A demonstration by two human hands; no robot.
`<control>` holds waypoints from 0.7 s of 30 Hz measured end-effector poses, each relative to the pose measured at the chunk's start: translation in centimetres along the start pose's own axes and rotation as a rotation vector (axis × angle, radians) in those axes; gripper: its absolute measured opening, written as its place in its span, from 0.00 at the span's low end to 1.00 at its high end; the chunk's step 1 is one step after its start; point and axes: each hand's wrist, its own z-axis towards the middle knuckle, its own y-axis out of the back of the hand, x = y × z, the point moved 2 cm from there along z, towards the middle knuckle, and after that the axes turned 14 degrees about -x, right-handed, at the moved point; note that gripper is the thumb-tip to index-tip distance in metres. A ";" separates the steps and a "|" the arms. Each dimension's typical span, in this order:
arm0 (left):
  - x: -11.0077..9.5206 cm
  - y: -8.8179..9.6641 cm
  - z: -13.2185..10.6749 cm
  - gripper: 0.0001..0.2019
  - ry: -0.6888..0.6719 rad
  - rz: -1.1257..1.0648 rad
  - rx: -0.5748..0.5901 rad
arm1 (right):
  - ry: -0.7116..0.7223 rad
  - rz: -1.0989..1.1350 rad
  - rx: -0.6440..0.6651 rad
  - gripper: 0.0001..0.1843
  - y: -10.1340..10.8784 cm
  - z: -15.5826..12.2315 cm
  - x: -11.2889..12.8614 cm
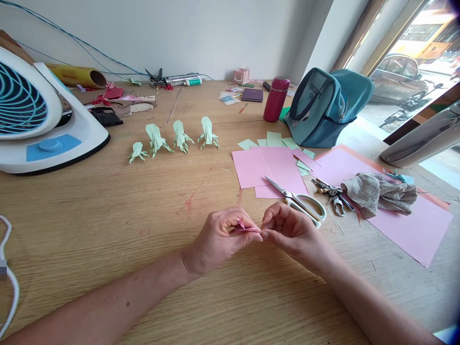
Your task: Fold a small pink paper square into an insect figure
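Note:
A small folded piece of pink paper (244,229) is pinched in my left hand (224,235), and part of it is hidden behind the fingers. My right hand (293,235) has its thumb and index finger pressed together at the right tip of that paper, its other fingers curled. The two hands meet just above the table front. Right behind my right hand lie scissors (305,206) with white handles, their blades partly over a sheet of pink paper (268,167). Several pale green folded paper figures with legs, such as this one (155,139), stand in a row farther back.
At left stands a white and blue fan (64,139). Small green paper pieces (275,139), keys (334,194), a grey cloth (377,194) and larger pink sheets (413,235) lie at right. A red flask (276,99) and a blue bag (323,108) stand behind them.

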 end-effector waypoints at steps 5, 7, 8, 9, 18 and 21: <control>0.2 0.0 0.0 0.08 -0.020 -0.044 -0.013 | 0.115 -0.062 -0.092 0.10 -0.6 -0.5 0.5; 0.2 0.0 -0.1 0.08 -0.017 -0.052 -0.015 | 0.126 -0.063 -0.107 0.09 -0.8 -0.6 0.6; 0.2 0.0 -0.1 0.08 -0.014 -0.057 -0.016 | 0.124 -0.048 -0.106 0.09 -0.9 -0.6 0.7; 0.2 0.0 -0.1 0.08 -0.010 -0.064 -0.017 | 0.118 -0.024 -0.099 0.10 -0.9 -0.5 0.7; 0.2 0.1 0.0 0.10 -0.002 -0.083 -0.009 | 0.127 0.015 -0.043 0.11 -0.8 -0.4 0.5; 0.2 0.0 0.0 0.10 0.007 -0.096 -0.005 | 0.221 -0.126 -0.073 0.07 -0.9 -0.8 1.0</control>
